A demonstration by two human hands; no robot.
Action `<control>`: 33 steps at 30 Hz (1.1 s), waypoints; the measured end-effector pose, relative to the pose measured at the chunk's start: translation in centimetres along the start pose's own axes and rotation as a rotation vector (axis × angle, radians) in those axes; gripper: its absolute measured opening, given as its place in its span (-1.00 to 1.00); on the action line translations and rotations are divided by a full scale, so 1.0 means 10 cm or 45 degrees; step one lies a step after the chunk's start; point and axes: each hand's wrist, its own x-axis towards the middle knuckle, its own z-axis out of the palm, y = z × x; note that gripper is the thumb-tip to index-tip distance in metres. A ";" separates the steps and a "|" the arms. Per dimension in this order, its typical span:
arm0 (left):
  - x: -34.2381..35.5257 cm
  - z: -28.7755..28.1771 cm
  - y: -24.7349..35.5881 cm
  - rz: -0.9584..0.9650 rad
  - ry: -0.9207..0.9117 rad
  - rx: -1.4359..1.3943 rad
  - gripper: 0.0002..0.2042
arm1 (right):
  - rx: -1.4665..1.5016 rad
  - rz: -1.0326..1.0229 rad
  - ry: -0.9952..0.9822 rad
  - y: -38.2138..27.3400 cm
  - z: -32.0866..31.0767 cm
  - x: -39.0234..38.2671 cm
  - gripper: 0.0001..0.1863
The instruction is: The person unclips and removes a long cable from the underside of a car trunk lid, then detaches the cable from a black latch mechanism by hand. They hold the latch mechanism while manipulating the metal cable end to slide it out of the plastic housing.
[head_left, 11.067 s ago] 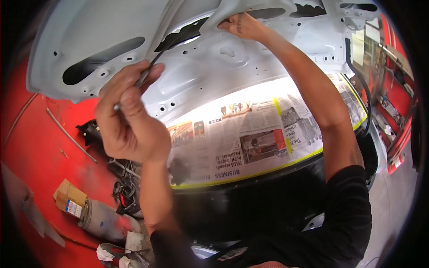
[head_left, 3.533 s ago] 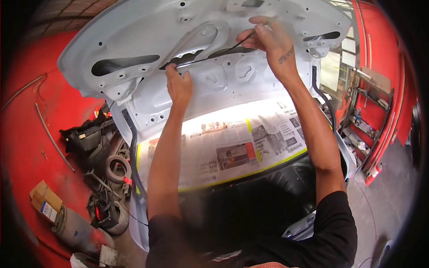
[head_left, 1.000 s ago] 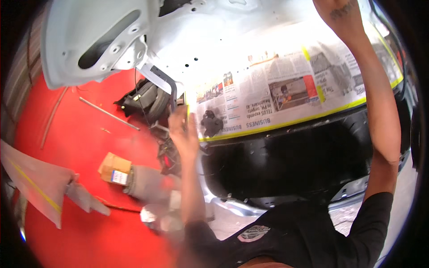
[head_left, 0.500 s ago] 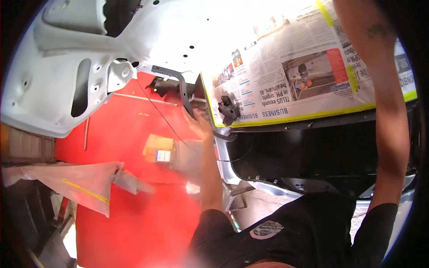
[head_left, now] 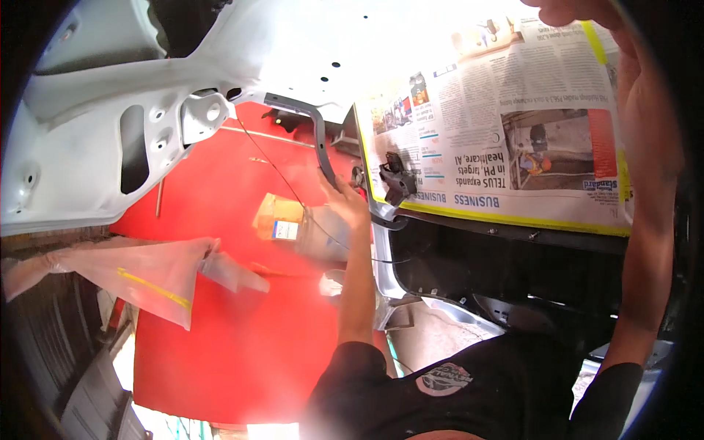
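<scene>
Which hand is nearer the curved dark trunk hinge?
The left hand: its fingers are right by the trunk hinge; the right hand is at the picture's top edge.

Right fingers (head_left: 556, 13) partly cut off by top edge; pale lid (head_left: 95, 92) too.

I get lid (head_left: 183, 77) white, glare-bleached toward middle. Hinge arm (head_left: 320, 139) dark grey. Newspaper (head_left: 469, 110) off-white, black print, colour photos, edged in bright yellow tape (head_left: 506, 221). Trunk (head_left: 469, 257) black. I see wall (head_left: 235, 345) plain red, shirt (head_left: 513, 389) black with pale oval print, plastic sheet (head_left: 158, 271) milky, one yellow stripe.
</scene>
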 end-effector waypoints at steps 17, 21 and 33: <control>0.01 0.19 0.27 -0.013 0.066 -0.157 -0.50 | -0.248 -0.110 -0.090 -0.10 -0.27 0.20 -0.72; 0.04 0.16 0.08 0.197 0.167 -0.014 -0.51 | -0.262 -0.137 -0.118 -0.14 -0.17 0.26 -0.71; -0.03 0.15 0.14 0.047 0.139 -0.046 -0.53 | -0.146 0.051 -0.132 -0.25 -0.25 0.32 -0.70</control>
